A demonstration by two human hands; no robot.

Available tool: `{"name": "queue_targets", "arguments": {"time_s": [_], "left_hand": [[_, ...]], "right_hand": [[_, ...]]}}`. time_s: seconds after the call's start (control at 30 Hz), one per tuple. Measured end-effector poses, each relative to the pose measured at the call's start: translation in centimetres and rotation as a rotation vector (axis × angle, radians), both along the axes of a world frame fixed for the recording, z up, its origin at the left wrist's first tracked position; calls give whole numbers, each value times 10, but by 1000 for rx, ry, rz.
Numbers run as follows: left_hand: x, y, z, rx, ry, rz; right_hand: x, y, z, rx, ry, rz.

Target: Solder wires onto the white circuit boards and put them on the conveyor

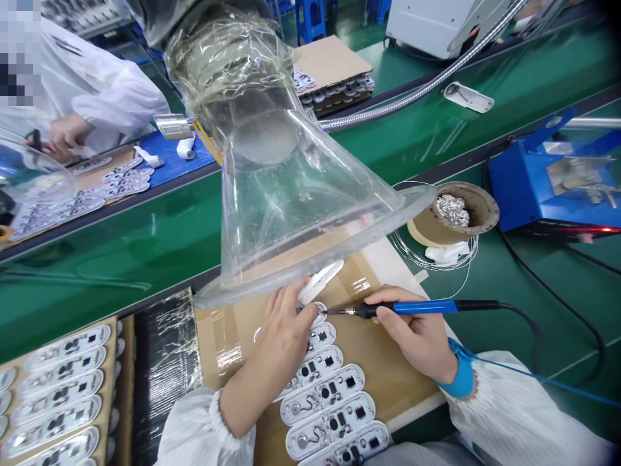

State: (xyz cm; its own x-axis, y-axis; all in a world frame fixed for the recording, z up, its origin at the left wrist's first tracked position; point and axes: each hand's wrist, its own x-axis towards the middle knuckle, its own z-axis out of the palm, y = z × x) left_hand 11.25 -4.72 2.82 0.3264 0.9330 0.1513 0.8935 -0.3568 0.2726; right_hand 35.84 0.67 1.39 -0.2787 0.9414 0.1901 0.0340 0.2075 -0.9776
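Observation:
My right hand [418,333] grips a blue-handled soldering iron [427,307] like a pen, its tip touching the top board of a row of white oval circuit boards [330,404] on a cardboard sheet [383,362]. My left hand [284,333] is closed in a pinch around white tweezers [321,281], pressing at the same spot beside the iron's tip. A clear plastic fume hood [291,188] hangs just above the work spot and hides part of the cardboard.
A soldering station [548,188] in blue stands at the right, with a tip-cleaner dish [466,210] and solder wire coil beside it. More white boards [58,388] lie on a tray at lower left. Across the green conveyor [121,239], another person's hand [65,133] works over boards.

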Motion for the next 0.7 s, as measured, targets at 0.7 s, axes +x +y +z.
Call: {"name": "queue_targets", "arguments": {"time_s": [0.7], "left_hand": [[0, -1, 0, -1, 46, -13]], "right_hand": [[9, 4, -21, -173, 240, -125]]}}
